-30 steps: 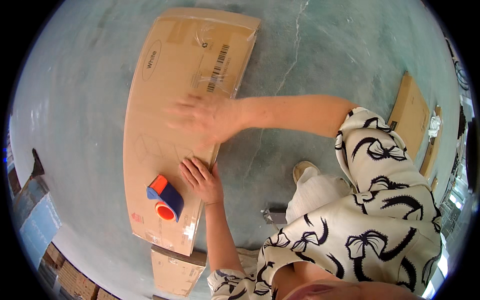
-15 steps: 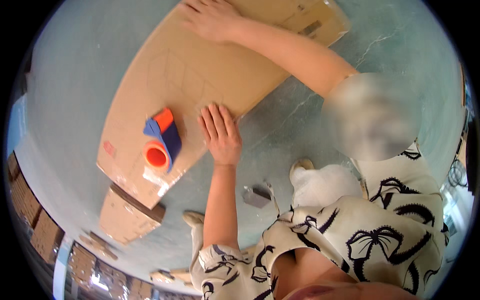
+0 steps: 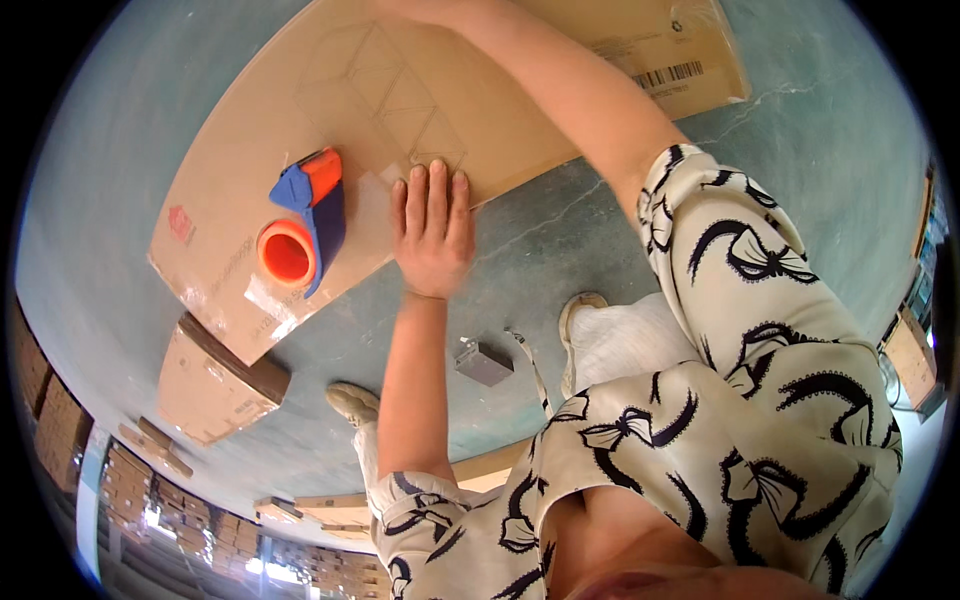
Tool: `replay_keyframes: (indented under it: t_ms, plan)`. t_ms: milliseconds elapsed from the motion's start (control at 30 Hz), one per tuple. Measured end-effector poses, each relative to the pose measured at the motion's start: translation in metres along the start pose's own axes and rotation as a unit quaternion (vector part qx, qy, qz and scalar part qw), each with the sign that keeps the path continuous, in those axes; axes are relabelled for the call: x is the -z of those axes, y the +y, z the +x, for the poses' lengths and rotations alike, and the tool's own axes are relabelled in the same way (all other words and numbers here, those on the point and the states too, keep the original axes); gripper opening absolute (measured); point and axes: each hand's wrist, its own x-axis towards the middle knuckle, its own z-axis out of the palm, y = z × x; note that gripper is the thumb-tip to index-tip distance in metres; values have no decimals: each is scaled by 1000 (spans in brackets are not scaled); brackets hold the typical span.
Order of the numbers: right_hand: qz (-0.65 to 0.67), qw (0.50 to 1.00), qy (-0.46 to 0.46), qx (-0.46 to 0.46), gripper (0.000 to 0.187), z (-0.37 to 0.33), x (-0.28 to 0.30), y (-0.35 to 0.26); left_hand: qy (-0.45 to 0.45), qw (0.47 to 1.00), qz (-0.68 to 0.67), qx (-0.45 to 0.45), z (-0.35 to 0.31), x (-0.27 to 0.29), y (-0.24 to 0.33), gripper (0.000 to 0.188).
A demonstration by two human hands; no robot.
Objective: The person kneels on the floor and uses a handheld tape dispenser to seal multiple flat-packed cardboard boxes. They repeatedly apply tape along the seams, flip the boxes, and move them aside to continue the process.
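A: One large flat carton (image 3: 230,150), head view. Left hand (image 3: 435,230) at its near edge: palm down, fingers straight, fingertips on the card. Grasping nothing.

B: Right hand (image 3: 410,8)?

A: Farther out, ahead of the left hand, over the carton's far part. Picture rim cuts most of it off; flat or curled around something, can't be made out. Right forearm (image 3: 590,110) slants across above the card.

B: Tool?

A: Tape dispenser (image 3: 328,225), blue and orange, lying on the carton just left of the left hand, apart from its fingers. Neither hand on it, as far as shows.

B: Nearer the body?

A: Smaller carton (image 3: 215,385), well left of the left forearm (image 3: 415,380). Grey box (image 3: 485,364) on the floor, right of that forearm, between it and the knee.

B: Step in hand, your reading?

A: Judgement only: handling the carton. Left hand seems to steady the near edge, right hand reaches across.

B: And the next move calls for?

A: From the layout, I'd say even pressure at the left palm, with the carton level enough that the tape dispenser doesn't slide. Using the tape dispenser would need one hand freed.
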Motion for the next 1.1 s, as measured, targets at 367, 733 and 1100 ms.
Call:
replay_keyframes:
  t_ms: [367,733,1100]
  plan:
    - [40,999,31,20,19,0,-9,5,-16,999,10,-37,-7,-11,-11,32]
    - [124,992,-29,17,40,-130,91,-74,45,998,18,-50,-10,-18,-10,35]
    - [191,759,-512,-353,48,-86,98,-221,-22,998,36,-49,-7,-28,1,46]
